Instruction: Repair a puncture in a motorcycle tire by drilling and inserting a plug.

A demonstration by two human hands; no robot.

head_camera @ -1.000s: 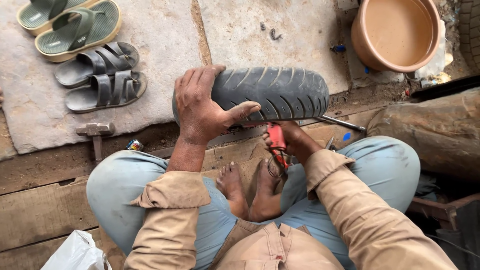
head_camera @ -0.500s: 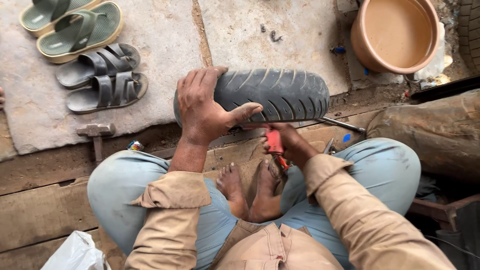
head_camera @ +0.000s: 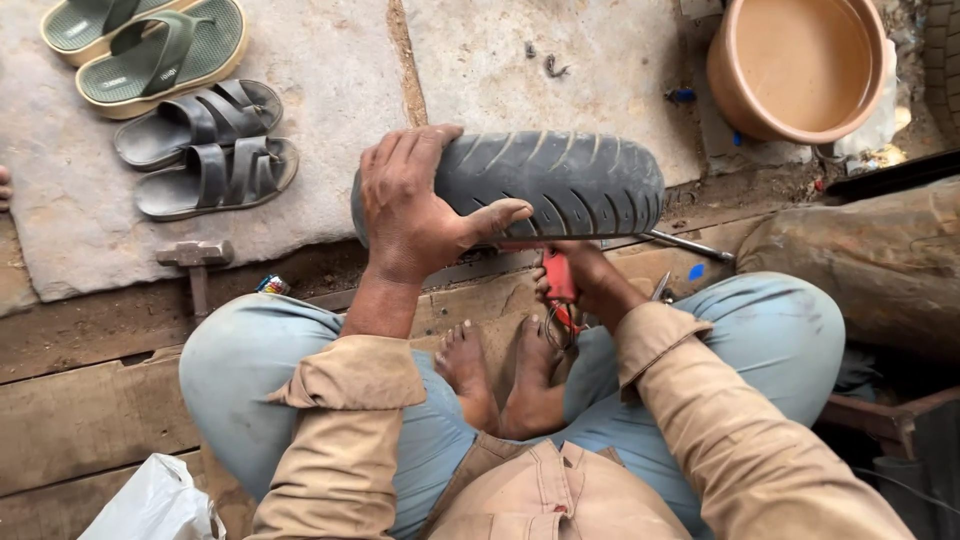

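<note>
On stone slab edge, above crossed bare feet: black ribbed rubber tyre (head_camera: 560,185) standing on tread. Left hand (head_camera: 415,205) spread over tyre's top, fingers curled, thumb pressing sidewall. Right hand (head_camera: 585,275) below tyre, fingers wrapped round red-handled tool (head_camera: 558,280). Small metal hammer (head_camera: 195,260) lying well left; dark grey sandals (head_camera: 205,150) beyond it.

Black rubber tyre (head_camera: 560,185), grooved tread facing up, standing on edge across the wooden floor ahead of crossed bare feet, left end covered by a palm. Red-handled tool (head_camera: 558,280) just below the tyre's near side, gripped, mostly hidden; tip not visible.
</note>
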